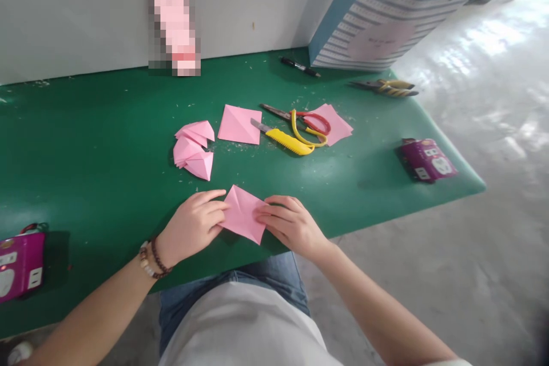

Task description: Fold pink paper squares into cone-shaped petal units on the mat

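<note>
A creased square of pink paper [243, 214] is held low over the front of the green table, one corner toward my body. My left hand [193, 223] grips its left edge, with the thumb hidden beneath and the index finger stretched past the top corner. On the opposite edge, my right hand [294, 222] has its fingertips over the sheet. Just beyond lie folded pink paper pieces [193, 150], overlapping in a small cluster. Behind the held sheet is another creased pink square [240, 124], with the blade tip of a yellow utility knife [289, 142] on it.
Red-and-yellow-handled scissors [295, 117] rest partly over more pink sheets [337, 123]. Farther back are a black pen [299, 67], pliers [386, 88] and a striped paper bag [364, 28]. Purple boxes stand at right [430, 160] and left [21, 266]. A pixelated object leans on the wall.
</note>
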A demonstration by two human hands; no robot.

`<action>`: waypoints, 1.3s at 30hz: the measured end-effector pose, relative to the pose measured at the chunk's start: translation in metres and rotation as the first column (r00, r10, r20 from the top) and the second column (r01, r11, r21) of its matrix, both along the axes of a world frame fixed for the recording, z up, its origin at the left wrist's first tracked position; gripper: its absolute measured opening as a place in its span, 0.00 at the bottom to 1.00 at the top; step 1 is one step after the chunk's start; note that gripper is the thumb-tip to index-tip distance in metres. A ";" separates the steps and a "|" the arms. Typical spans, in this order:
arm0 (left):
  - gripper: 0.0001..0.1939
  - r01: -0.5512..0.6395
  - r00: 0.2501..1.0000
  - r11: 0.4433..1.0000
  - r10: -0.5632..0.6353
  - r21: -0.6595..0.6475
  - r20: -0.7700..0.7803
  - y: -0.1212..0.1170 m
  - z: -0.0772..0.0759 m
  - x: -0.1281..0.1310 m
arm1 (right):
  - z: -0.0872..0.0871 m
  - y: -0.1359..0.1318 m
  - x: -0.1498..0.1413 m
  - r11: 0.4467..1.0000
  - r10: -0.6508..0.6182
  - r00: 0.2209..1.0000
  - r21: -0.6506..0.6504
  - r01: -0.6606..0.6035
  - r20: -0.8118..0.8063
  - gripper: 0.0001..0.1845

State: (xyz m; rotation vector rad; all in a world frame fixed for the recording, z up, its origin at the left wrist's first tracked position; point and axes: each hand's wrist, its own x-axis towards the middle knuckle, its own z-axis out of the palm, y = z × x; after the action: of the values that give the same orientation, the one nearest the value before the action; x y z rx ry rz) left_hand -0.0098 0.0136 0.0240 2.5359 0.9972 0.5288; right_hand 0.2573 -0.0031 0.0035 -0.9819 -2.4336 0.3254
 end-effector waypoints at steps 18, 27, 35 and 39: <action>0.18 -0.237 0.970 0.971 0.237 -0.025 0.042 -0.005 -0.015 0.014 | 0.004 0.030 -0.022 0.959 -0.181 0.983 -0.223 0.176 -0.004 0.10; 0.20 -0.151 0.984 0.986 0.158 0.077 -0.083 -0.004 -0.014 0.019 | 0.001 0.033 -0.020 0.961 -0.163 0.986 -0.230 0.154 -0.020 0.12; 0.21 -0.078 0.990 0.993 0.088 0.092 -0.110 -0.004 -0.011 0.020 | 0.001 0.032 -0.020 0.961 -0.169 0.985 -0.226 0.156 -0.037 0.12; 0.19 -0.084 0.992 0.993 0.092 0.082 -0.092 -0.004 -0.011 0.020 | 0.001 0.033 -0.021 0.961 -0.172 0.985 -0.225 0.163 -0.021 0.12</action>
State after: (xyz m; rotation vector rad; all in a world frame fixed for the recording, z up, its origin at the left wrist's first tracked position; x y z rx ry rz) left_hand 0.0104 0.0101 0.0130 2.6173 1.1485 0.4842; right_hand 0.2365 0.0302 0.0040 -1.2562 -2.2938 0.5618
